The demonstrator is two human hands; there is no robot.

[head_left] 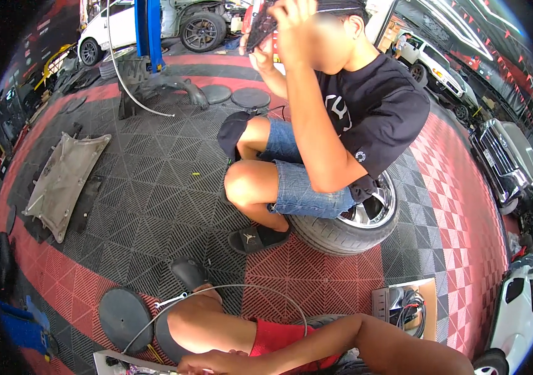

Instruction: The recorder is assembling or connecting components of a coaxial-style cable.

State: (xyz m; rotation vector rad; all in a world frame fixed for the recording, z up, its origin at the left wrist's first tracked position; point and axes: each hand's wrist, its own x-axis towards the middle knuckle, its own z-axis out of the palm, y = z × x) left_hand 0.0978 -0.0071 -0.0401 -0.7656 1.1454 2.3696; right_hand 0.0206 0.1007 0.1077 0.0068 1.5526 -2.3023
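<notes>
My right forearm crosses the lower edge from the right, over a leg in red shorts (285, 337). My right hand (207, 362) is at the bottom, cut off by the picture's edge, so its grip is hidden. Just left of it is an open box (107, 362) with small items inside, partly out of view. My left hand does not show. A grey cable (235, 286) loops over the leg from near a round black pad (125, 320). Opposite me a person in a black shirt (379, 119) sits on a wheel with a tire (347, 240), both hands raised to a dark cap (263, 28).
A cardboard box (429, 294) with black cables stands at right. A grey panel (66, 184) lies on the tiled floor at left. Beyond are a blue lift post (148, 37), a hanging hose (129, 94), round pads (251, 97) and several cars.
</notes>
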